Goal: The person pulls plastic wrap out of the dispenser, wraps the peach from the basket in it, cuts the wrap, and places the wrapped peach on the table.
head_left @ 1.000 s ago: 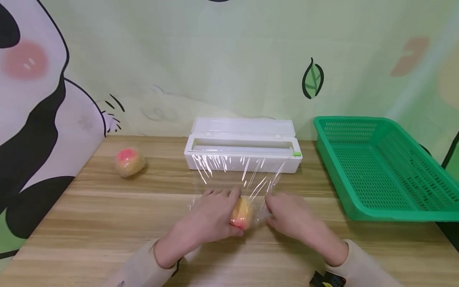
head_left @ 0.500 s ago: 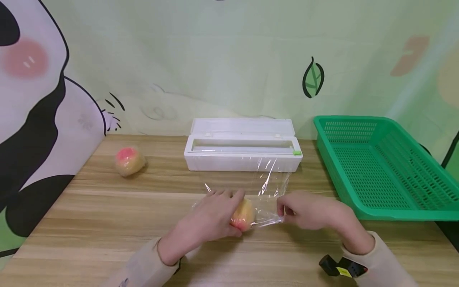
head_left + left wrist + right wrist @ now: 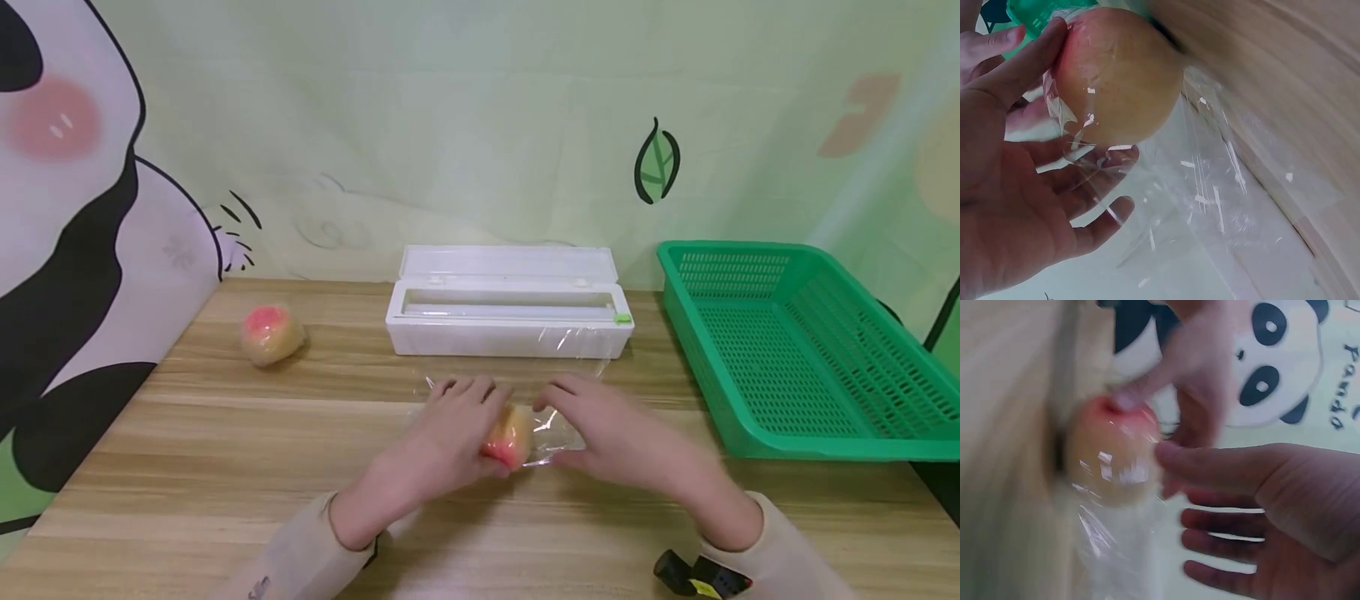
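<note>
A yellow peach [image 3: 516, 437] with a red tip sits on the wooden table, with clear cling film over it. My left hand [image 3: 446, 437] grips it from the left, thumb near the red tip in the left wrist view. More film [image 3: 1210, 187] stretches from the peach toward the white cling film dispenser [image 3: 510, 340], whose lid stands up behind the roll. On the peach's right side, my right hand [image 3: 618, 433] is at the loose film. Its thumb tip overlaps the wrapped peach in the right wrist view, and the other fingers extend apart from it.
Another peach [image 3: 272, 335], wrapped in film, lies at the left of the table. A green perforated basket [image 3: 693, 367] stands at the right. Behind the table hangs a pale green cloth [image 3: 510, 125] printed with a panda.
My right hand first drew the film edge out to the right, then came back left toward the peach with its fingers spreading. The left hand stays on the peach.
</note>
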### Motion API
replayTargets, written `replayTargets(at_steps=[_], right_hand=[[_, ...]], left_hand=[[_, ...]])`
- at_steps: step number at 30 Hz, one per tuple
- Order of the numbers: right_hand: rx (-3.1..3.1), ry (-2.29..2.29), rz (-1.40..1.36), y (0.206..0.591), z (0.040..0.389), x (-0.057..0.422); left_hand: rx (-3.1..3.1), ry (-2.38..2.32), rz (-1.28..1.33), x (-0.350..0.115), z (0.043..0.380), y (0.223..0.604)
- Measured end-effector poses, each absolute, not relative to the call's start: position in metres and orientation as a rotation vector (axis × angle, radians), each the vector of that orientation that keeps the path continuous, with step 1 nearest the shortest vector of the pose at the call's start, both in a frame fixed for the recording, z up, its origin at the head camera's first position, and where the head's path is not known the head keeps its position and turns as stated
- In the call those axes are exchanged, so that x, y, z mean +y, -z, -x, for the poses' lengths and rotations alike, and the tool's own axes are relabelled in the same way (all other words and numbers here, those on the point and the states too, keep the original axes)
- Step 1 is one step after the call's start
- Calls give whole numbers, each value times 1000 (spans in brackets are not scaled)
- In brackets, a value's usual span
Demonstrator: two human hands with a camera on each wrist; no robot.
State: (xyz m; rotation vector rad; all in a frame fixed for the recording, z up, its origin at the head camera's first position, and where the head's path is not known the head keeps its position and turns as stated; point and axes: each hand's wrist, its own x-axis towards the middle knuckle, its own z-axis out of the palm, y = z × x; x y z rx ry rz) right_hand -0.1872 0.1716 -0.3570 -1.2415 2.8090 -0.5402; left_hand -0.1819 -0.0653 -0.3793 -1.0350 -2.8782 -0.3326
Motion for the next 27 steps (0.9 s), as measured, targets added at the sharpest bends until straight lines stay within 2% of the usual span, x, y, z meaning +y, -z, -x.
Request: replayTargets(at_steps=[8,27], right_hand=[[2815,686,1334,377,193,150],[2864,648,1066,388,209,137]], left_hand=[[-2861,418,1023,-70,187,379],[-3077,460,866,-86,202,375]])
